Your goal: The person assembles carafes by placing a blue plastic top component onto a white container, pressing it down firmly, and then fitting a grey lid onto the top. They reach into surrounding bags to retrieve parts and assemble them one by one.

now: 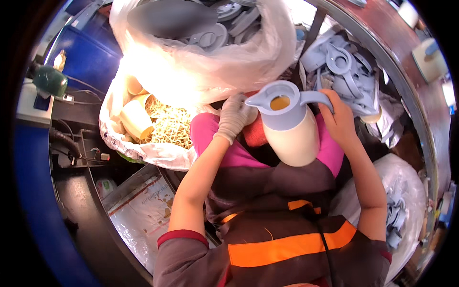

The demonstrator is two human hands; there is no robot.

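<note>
This is looking like a workshop or factory floor: grey plastic lids (210,37) are filling a big translucent bag (258,62), grey spout-and-handle parts (340,60) are lying heaped beside it, cream cylinders (136,119) and small pale pieces (174,128) are sitting loose in a white sack (167,158), more grey parts (396,215) are lying in a clear bag (412,189) at right. Dark uniform (275,213) with orange band (287,248) is showing below.

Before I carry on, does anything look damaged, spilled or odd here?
The jug in the right hand shows no clear damage. Oddly, only the left hand wears a glove; the right is bare. In the left-side sack, a yellowish cup-like piece lies tipped among loose pale bits.
</note>
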